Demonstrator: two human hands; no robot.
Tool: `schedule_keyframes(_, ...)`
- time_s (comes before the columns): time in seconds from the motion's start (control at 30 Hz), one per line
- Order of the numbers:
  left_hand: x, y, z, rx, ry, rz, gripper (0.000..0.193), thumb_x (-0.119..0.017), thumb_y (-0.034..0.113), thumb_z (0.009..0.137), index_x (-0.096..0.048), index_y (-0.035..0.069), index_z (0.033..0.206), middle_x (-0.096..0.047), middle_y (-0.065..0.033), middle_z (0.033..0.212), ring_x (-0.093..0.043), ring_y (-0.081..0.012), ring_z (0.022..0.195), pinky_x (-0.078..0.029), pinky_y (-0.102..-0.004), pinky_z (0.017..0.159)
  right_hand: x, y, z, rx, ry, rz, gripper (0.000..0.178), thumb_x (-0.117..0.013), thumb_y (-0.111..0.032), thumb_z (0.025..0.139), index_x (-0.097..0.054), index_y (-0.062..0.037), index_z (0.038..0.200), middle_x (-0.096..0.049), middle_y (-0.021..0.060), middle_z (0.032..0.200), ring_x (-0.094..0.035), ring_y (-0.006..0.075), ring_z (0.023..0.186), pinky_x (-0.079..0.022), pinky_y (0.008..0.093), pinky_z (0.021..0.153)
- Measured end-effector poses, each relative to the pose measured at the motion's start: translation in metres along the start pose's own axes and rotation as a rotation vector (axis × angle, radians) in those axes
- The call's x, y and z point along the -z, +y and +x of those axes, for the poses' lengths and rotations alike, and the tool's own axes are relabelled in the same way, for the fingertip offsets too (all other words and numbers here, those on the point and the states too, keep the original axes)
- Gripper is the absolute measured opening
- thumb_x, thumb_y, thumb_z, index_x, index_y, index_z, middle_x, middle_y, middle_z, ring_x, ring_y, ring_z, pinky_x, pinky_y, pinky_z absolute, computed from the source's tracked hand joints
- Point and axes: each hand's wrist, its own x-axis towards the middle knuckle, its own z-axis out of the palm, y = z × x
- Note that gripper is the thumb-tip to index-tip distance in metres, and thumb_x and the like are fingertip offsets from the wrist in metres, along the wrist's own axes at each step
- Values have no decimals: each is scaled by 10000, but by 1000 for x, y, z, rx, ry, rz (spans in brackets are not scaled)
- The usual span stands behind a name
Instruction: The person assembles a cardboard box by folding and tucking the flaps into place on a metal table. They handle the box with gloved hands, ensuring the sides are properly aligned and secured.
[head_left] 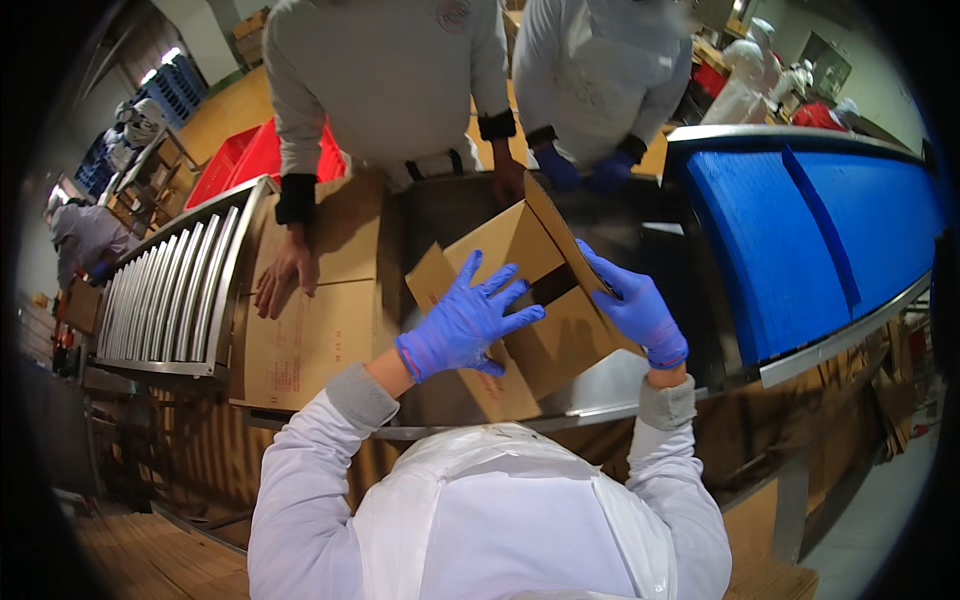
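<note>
An open cardboard box (560,335) sits tilted on the metal work surface in front of me, its flaps raised. My left hand (465,322), in a blue glove, spreads its fingers over the box's left flap and opening; whether the palm touches is hard to tell. At the box's right side, my gloved right hand (637,312) grips the upright cardboard flap (562,232). To the left lies a closed cardboard box (310,340), with a co-worker's bare hand (287,273) resting on its top.
Two people in white coats stand across the table. A roller conveyor (175,295) adjoins on the left, with red crates (235,160) behind it. On the right is a blue belt conveyor (770,250). Flattened cardboard (800,430) is stacked beneath the right side.
</note>
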Motion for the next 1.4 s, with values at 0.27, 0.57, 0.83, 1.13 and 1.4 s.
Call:
schedule_keyframes(0.27, -58, -1, -52, 205, -726, -532, 392, -719, 476, 809, -723, 85, 842, -698, -135, 803, -669, -335, 762, -528, -413, 753, -7, 68, 57, -9, -516, -222, 562, -591, 84, 827, -571, -61, 1370, -613, 74, 1375, -583, 169, 1238, -414, 286, 1073)
schedule_keyframes(0.57, -143, 22, -48, 252, -846, -818, 447, -607, 434, 923, -681, 91, 1199, -683, -107, 1207, -685, -315, 924, -541, -413, 853, -68, 150, 99, -75, -770, 113, 439, -622, -33, 899, -609, -65, 1337, -649, 45, 1319, -586, 134, 1170, -408, 266, 1051)
schedule_keyframes(0.83, -119, 17, -48, 252, -761, -346, 416, -614, 482, 883, -739, 93, 957, -697, -124, 990, -674, -346, 905, -545, -467, 773, -149, 97, 55, 748, 0, -926, 485, -573, -111, 815, -572, -82, 1300, -527, 128, 1342, -521, 334, 1221, -435, 480, 990)
schedule_keyframes(1.13, -57, -40, -136, 631, -121, -439, 302, -707, 339, 832, -685, 46, 763, -634, -146, 808, -633, -337, 776, -521, -423, 709, -156, 137, 1, 493, -414, -649, 345, -668, -284, 885, -680, -105, 591, -632, 73, 611, -632, 277, 801, -373, 461, 1112)
schedule_keyframes(1.4, -79, -23, -179, 806, 18, -208, 259, -708, 209, 806, -626, 86, 1018, -591, -170, 969, -622, -360, 803, -526, -445, 754, -80, 174, -45, -196, 246, 256, 178, -641, -70, 840, -742, -53, 985, -728, 121, 1028, -660, 243, 1058, -343, 403, 1151)
